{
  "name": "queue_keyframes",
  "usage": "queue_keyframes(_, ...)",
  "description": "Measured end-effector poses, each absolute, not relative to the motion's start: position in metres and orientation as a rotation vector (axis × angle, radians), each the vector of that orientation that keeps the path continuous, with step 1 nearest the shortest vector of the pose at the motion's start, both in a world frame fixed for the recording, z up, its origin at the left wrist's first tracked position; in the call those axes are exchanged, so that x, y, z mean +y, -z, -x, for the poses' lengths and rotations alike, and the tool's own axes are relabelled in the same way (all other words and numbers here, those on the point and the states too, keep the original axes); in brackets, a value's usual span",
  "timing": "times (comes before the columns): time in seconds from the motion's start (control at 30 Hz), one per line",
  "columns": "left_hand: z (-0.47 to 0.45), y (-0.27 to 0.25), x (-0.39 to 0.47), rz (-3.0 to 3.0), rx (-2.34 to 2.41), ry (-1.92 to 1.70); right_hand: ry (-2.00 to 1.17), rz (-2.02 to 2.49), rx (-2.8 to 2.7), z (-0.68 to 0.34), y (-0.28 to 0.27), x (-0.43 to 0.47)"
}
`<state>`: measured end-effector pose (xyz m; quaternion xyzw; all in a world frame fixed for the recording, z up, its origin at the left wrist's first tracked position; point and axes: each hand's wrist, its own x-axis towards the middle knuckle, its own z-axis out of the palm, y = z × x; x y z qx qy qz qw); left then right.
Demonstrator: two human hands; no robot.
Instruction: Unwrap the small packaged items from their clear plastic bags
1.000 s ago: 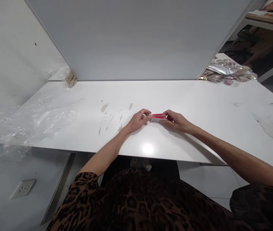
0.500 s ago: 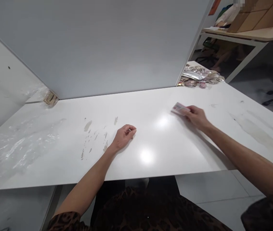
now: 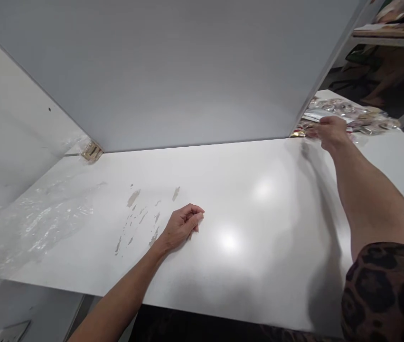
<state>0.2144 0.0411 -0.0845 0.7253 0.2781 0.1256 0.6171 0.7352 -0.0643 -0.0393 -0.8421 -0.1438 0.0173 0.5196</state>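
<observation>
Right hand has reached the packet pile.

No writing, label, brand, number or sign can be read anywhere. The pile of shiny packets at the far right of the white surface is too small and blurred for any print on it to be made out.

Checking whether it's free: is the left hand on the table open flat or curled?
Curled. The left hand rests on the white table with fingers folded in; nothing shows in it.
</observation>
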Motion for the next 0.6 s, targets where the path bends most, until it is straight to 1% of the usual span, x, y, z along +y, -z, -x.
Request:
queue_keyframes(0.07,-0.216,0.082,0.040,-1.688,0.618,-0.301,-0.034,1.981,-0.205,-0.723,0.045,-0.074)
queue_keyframes(0.17,-0.221,0.078,0.037,-1.716,0.576,-0.342,-0.014,1.885,-0.156,-0.700,0.060,-0.102)
queue_keyframes(0.27,-0.226,0.080,0.035,-1.725,0.499,-0.386,-0.105,1.823,-0.145,-0.669,0.076,-0.131)
queue_keyframes(0.37,-0.228,0.090,0.034,-1.739,0.407,-0.414,-0.189,1.871,-0.218,-0.620,0.085,-0.155)
queue_keyframes(0.5,-0.229,0.095,0.033,-1.887,0.414,-0.712,-0.440,1.960,-0.491,-0.540,0.086,-0.187)
queue_keyframes(0.6,-0.221,0.088,0.031,-2.033,0.501,-0.902,-0.491,2.164,-0.724,-0.496,0.084,-0.213)
